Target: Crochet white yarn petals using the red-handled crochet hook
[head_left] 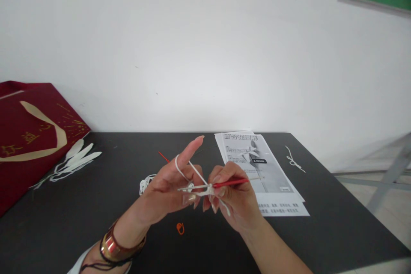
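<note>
White yarn (198, 173) loops round the raised index finger of my left hand (157, 195) and runs taut down to a small strip of white crochet (204, 193). The left thumb and other fingers pinch that strip. My right hand (239, 203) grips a crochet hook (233, 182) by its red handle, its metal shaft passing through the stitches and pointing left. A short yarn tail (226, 208) hangs beneath the right fingers. Behind my left hand lies a bundle of white yarn (146, 183), partly hidden.
An orange stitch marker (180, 228) lies on the black table (122, 205) before me. Printed sheets (272, 171) are on the right, with a scrap of white yarn (293, 162) beyond. White crocheted petals (78, 156) rest by a red bag (35, 132) on the left. Behind stands a wall (192, 51).
</note>
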The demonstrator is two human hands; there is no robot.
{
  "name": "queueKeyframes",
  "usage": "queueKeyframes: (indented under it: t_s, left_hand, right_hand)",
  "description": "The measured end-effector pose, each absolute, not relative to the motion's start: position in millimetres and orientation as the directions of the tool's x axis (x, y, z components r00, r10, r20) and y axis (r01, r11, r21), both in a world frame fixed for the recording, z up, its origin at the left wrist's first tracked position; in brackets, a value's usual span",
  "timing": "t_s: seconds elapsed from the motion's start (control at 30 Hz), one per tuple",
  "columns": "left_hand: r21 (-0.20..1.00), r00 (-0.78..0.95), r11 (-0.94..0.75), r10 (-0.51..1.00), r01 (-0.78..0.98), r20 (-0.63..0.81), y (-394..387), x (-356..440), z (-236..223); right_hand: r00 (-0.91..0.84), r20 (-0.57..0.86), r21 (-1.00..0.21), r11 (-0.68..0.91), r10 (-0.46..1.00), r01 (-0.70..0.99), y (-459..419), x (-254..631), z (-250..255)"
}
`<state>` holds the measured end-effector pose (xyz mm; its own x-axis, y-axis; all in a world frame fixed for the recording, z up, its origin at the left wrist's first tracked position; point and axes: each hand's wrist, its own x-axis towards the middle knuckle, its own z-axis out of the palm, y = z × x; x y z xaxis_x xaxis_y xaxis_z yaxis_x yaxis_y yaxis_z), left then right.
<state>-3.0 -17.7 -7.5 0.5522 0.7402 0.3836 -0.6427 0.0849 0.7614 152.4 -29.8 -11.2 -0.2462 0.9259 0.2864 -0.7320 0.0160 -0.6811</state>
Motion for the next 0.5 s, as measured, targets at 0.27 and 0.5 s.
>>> queueKeyframes:
  t_s: [0.27, 0.5]
  left_hand:
    - [0.768, 0.558, 0.052, 0.719, -0.638, 0.415, -18.6, 1.5, -10.6]
    - [0.748, 0.518, 0.025, 0.737, -0.663, 0.434, -20.5, 1.8, -10.3]
  right_hand:
    - [-0.213, 0.318, -0.712, 0.084, 0.924, -0.697, -30.6, 151.5, -11.6]
    - [-0.260, 0.293, -0.670, 0.003, 0.920, -0.743, -32.5, 149.7, -13.7]
